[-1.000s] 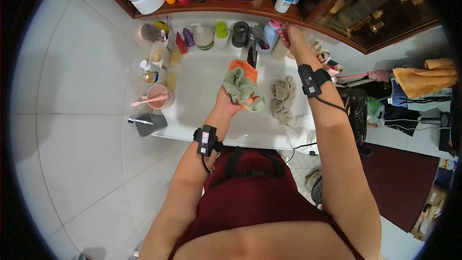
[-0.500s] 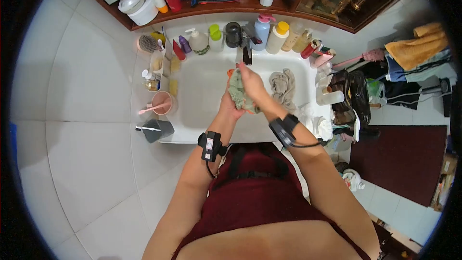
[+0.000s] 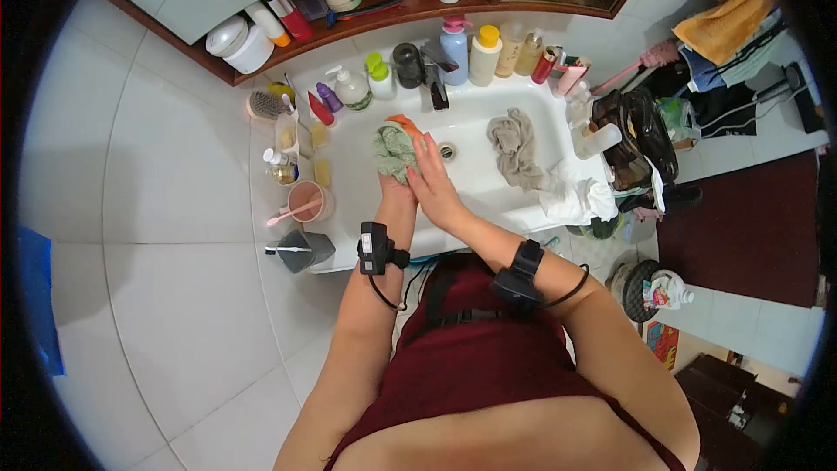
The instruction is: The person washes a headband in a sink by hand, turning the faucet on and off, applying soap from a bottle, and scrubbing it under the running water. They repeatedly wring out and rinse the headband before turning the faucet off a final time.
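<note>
Over the white sink (image 3: 488,176) my left hand (image 3: 394,190) grips a bunched green and orange cloth (image 3: 392,141). My right hand (image 3: 433,183) lies flat over the left hand and presses against the cloth's right side, fingers stretched toward the faucet (image 3: 435,87). A grey-beige cloth (image 3: 516,146) lies crumpled in the basin to the right, apart from both hands. The drain (image 3: 447,151) shows just beyond my right fingertips.
Bottles and pump dispensers (image 3: 453,51) line the sink's back rim. A pink cup with a toothbrush (image 3: 307,201) and a dark cup (image 3: 303,249) stand at the left edge. A white cloth (image 3: 571,196) drapes the right rim. A wooden shelf (image 3: 349,13) holds jars above.
My right hand came back from the bottles at the sink's back rim and now presses on the cloth held by my left hand. The view has tilted.
</note>
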Available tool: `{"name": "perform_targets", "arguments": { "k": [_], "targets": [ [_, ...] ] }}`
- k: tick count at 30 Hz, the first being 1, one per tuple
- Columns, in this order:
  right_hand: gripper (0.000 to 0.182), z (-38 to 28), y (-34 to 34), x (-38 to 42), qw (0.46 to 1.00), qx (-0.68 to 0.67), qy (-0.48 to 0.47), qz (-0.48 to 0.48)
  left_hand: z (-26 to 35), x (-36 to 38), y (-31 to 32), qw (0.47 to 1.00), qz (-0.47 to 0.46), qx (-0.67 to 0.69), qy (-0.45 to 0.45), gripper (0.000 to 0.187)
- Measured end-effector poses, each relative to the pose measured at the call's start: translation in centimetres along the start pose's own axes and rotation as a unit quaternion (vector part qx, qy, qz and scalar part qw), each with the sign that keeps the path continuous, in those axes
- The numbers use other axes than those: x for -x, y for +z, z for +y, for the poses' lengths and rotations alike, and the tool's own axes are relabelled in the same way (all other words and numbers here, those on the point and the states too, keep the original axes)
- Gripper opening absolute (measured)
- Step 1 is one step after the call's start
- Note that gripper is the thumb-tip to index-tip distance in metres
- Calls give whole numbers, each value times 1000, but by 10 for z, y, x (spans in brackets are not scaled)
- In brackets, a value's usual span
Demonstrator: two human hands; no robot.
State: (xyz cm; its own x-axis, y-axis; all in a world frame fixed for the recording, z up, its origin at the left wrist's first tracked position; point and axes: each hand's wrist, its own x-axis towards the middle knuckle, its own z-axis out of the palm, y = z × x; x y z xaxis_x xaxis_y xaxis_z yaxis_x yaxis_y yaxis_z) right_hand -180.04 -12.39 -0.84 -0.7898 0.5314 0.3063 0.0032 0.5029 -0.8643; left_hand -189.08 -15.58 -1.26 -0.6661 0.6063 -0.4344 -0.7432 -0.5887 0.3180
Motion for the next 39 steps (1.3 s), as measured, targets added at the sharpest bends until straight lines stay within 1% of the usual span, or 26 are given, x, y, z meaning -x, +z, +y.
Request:
{"name": "perform_targets", "arguments": {
  "k": [3, 4, 6, 7, 8, 9, 10, 11, 12, 15, 16, 18, 19, 20, 21, 23, 24, 26, 28, 30, 31, 32, 34, 35, 37, 39],
  "targets": [
    [57, 22, 1, -32, 973, -203, 106, -6, -1, 23, 13, 996, -23, -19, -81, 35],
    [61, 23, -5, -47, 876, -415, 246, 14, -4, 24, 12, 993, -60, -19, -99, 35],
    [59, -6, -37, -66, 773, -515, 361, -81, -10, 20, 3, 982, -133, -17, -135, 36],
    [58, -16, -47, -70, 711, -557, 410, -129, -3, 11, -8, 961, -209, -35, -177, 36],
    [50, -8, -36, -70, 768, -518, 368, -79, 11, -1, -19, 932, -284, -51, -218, 35],
    [49, -7, -29, -65, 879, -392, 268, -39, 18, -9, -26, 897, -355, -63, -256, 35],
    [48, -10, -20, -55, 955, -250, 159, 0, 14, -8, -21, 939, -259, -132, -184, 35],
    [46, -12, -12, -46, 993, -100, 42, 37, 9, -8, -16, 962, -157, -198, -108, 35],
    [50, -15, -4, -38, 997, -55, 17, 49, 6, -8, -12, 963, -51, -262, -30, 35],
    [48, -31, -16, -40, 998, 65, 3, 9, -3, -30, -35, 977, -107, -186, 0, 35],
    [42, -20, -16, -51, 994, 67, 85, 12, -8, -23, -31, 940, -72, -330, 55, 37],
    [41, 3, -23, -74, 940, -201, 273, -28, -12, -6, -17, 792, 0, -588, 164, 39],
    [41, 5, -28, -79, 874, -329, 355, -46, -7, 4, -3, 825, 3, -553, 118, 40],
    [41, 6, -31, -73, 783, -498, 371, -30, -1, 14, 11, 854, 6, -516, 70, 40],
    [38, 10, -28, -67, 790, -499, 358, 8, 2, 19, 20, 880, 9, -475, 23, 41],
    [33, 22, -14, -50, 798, -496, 332, 80, 3, 8, 14, 942, 11, -333, 36, 41],
    [29, 6, -10, -37, 868, -399, 283, 85, 3, 3, 6, 965, 15, -260, 42, 41],
    [28, 12, 1, -22, 966, -227, 103, 75, 1, -7, -7, 968, 22, -245, 49, 41],
    [29, 12, 2, -24, 995, -30, -44, 80, -4, -9, -13, 962, -13, -262, 81, 42],
    [34, 6, -8, -35, 996, -35, 69, 46, -16, -5, -20, 937, -90, -307, 138, 46],
    [37, -3, -18, -44, 991, -38, 125, 28, -22, -2, -15, 921, -79, -353, 142, 47],
    [43, -9, -32, -58, 968, -77, 239, -9, -26, 4, -6, 903, -68, -398, 148, 49],
    [40, 17, -28, -75, 925, -204, 320, 26, -21, 13, 7, 833, -70, -528, 146, 59],
    [39, 30, -25, -76, 894, -265, 358, 43, -15, 17, 12, 861, -84, -487, 116, 62],
    [37, 22, -34, -79, 849, -392, 348, 72, -6, 21, 20, 909, -113, -398, 55, 67],
    [33, 16, -38, -81, 804, -491, 329, 72, -1, 13, 6, 921, -76, -372, 88, 74]
  ]
}}
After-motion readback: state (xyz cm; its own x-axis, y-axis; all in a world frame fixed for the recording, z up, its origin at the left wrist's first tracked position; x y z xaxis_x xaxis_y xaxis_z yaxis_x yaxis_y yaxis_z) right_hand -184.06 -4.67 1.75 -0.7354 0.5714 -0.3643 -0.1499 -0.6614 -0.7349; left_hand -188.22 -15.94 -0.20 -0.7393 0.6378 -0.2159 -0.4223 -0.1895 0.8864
